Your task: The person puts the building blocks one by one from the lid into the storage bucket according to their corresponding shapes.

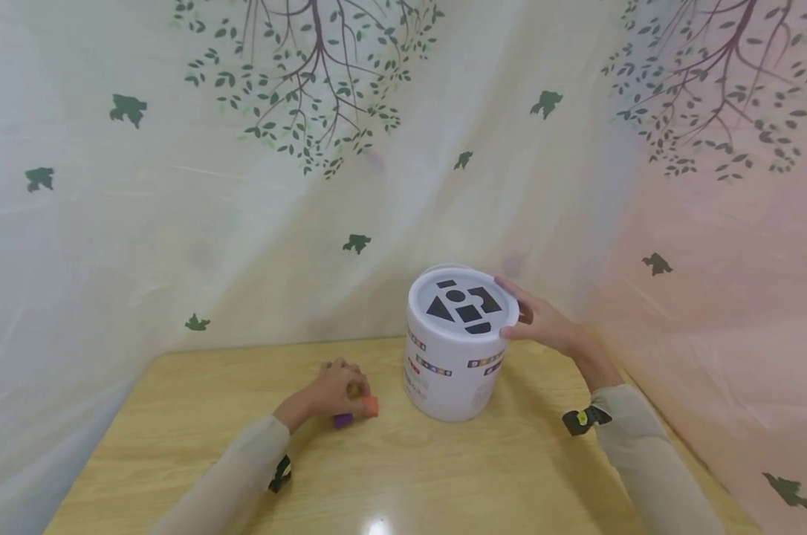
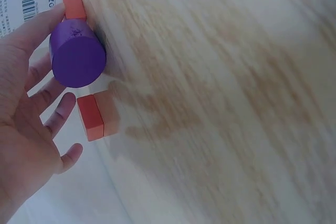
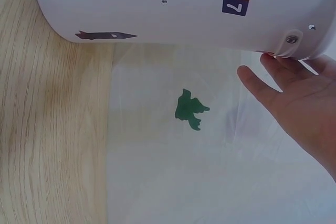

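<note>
My left hand [image 1: 336, 388] is low over the table, its fingers arched. Its thumb and index finger meet at a small orange block [image 1: 371, 406]. Just on the near side of the thumb is a purple cylinder [image 2: 79, 61], its round end facing the left wrist camera. Under the outer fingers lies a second orange block [image 2: 93, 117], hidden by the hand in the head view. My right hand [image 1: 544, 323] holds the upper rim of a white bucket [image 1: 453, 379], thumb in front and fingers behind. Dark shaped holes [image 1: 469, 313] mark its lid.
The bucket stands upright on a light wooden table [image 1: 403, 475], toward its far edge. Behind the table hangs a pale curtain [image 1: 276, 245] printed with branches and green leaves. A pinkish curtain [image 1: 731, 334] runs along the right side.
</note>
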Demonstrator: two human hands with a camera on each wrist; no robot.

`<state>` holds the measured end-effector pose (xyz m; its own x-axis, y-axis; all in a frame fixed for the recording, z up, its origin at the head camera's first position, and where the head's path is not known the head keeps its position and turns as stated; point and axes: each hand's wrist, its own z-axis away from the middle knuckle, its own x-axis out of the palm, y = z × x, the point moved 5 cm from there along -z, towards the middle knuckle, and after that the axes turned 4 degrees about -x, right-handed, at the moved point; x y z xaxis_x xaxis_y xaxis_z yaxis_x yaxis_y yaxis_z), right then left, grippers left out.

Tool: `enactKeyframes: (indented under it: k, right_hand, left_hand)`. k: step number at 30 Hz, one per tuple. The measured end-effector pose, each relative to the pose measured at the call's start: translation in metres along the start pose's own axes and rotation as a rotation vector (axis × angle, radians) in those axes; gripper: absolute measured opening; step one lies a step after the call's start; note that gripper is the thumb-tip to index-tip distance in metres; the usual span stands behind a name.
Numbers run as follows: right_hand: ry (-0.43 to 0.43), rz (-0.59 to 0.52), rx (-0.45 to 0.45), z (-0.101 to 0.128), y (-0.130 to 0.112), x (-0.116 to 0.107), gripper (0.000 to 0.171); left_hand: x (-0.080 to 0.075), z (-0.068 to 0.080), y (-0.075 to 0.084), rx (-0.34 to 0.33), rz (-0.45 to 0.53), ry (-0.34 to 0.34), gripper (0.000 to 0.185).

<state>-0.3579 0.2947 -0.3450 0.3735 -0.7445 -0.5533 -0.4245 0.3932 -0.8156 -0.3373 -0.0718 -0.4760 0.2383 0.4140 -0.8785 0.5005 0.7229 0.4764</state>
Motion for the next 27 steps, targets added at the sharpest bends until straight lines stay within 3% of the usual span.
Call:
enactKeyframes:
  k: [7, 16, 27]
  right_hand:
    - [0.002, 0.025, -0.018, 0.0, -0.0006, -0.002, 0.099]
    - [0.002, 0.021, -0.01, -0.0007, -0.0031, 0.0006, 0.099]
    - [-0.015, 0.001, -0.007, 0.0008, -0.0067, 0.0022, 0.099]
  left_hand:
    - [0.0018, -0.001, 0.0049, 0.012, -0.004, -0.006, 0.027]
    - [-0.0018, 0.0039, 0.0082, 0.021, 0.009, 0.053, 0.03]
    - [0.0002, 0.0078, 0.0068, 0.027, 0.005, 0.081, 0.018]
